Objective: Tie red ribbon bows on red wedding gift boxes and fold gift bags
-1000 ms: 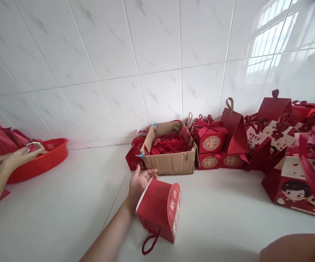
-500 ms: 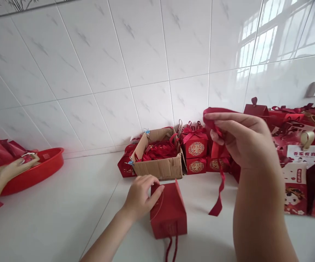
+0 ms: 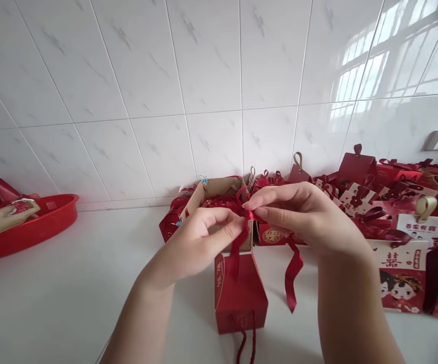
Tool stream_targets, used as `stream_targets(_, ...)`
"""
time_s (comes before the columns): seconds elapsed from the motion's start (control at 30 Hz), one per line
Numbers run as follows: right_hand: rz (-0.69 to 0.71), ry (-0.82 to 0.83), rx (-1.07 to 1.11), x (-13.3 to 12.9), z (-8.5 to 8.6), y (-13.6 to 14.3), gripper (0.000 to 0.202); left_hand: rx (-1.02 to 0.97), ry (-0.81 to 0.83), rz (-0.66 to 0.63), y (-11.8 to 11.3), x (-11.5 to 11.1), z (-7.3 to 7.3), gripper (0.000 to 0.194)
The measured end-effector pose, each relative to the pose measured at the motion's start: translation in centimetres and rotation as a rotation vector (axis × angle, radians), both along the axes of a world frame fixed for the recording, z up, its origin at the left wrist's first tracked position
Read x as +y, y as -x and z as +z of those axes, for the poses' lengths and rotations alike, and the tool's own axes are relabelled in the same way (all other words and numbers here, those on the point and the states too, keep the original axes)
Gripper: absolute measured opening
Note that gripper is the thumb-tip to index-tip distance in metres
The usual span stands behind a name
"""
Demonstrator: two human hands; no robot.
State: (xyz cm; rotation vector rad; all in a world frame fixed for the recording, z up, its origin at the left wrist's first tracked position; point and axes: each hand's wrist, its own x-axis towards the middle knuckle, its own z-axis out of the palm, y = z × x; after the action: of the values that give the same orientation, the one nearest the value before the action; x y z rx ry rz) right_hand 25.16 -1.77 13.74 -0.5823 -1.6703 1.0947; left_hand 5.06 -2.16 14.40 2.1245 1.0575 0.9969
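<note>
At the centre of the frame, I see the left hand [image 3: 200,242] and right hand [image 3: 310,215] pinching a red ribbon [image 3: 294,283] above a red gift box [image 3: 245,296].
Thumbs and fingertips grip it close together, one tail dangling right of centre; the gift box sits lower centre, its rope handle [image 3: 253,331] trailing to the bottom edge, an open cardboard carton [image 3: 222,186] behind, a red basin [image 3: 48,230] far left.

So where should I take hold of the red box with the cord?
Probably by the cord, from your side: it leaves the near face of the red box and trails toward you, below the ribbon pinched by your left hand and right hand.
</note>
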Motion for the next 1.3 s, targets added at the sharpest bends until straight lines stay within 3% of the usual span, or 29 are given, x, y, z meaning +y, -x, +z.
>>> stream_targets(0.1, -0.027, 0.022, -0.02, -0.2, 0.1, 0.0, 0.018, 0.012, 0.222, -0.136, 0.7, -0.1, 0.4, 0.038)
stream_targets(0.23, -0.081, 0.012, -0.097, -0.3, 0.1, -0.5, 0.024, 0.011, 0.262, -0.117, 1.0, -0.3, 0.6, 0.038)
stream_targets(0.4, -0.181, -0.012, -0.153, -0.4, 0.2, -0.9, 0.027, 0.075, 0.265, -0.241, 0.1, 0.1, -0.1, 0.035)
stream_targets(0.57, -0.198, -0.052, -0.137, -0.6, 0.2, -0.2, 0.023, -0.117, 0.193, -0.141, -1.3, 0.4, -1.0, 0.032)
stream_targets(0.83, -0.43, -0.106, -0.116, -0.9, 0.3, -1.0, 0.023, -0.321, 0.366, -0.21, -1.1, 0.1, -0.7, 0.039)
stream_targets(1.0, -0.489, -0.124, -0.128, -1.6, 0.4, -1.3, 0.022, -0.123, 0.415, -0.24, -0.5, -0.4, -0.1, 0.032)
stream_targets(1.13, -0.611, -0.204, -0.179, -1.4, 0.2, -2.5, 0.022, -0.007, 0.29, -0.133, 0.3, -0.5, 0.4, 0.033)
stream_targets(1.23, -0.728, -0.19, -0.424, -1.3, -0.2, -4.2, 0.024, 0.004, 0.201, -0.044, 0.8, -0.5, 0.7, 0.032)
stream_targets(1.3, -0.696, -0.146, -0.635, -1.2, -0.5, -5.0, 0.028, 0.025, 0.185, -0.03, 0.7, -0.5, 0.6, 0.029)
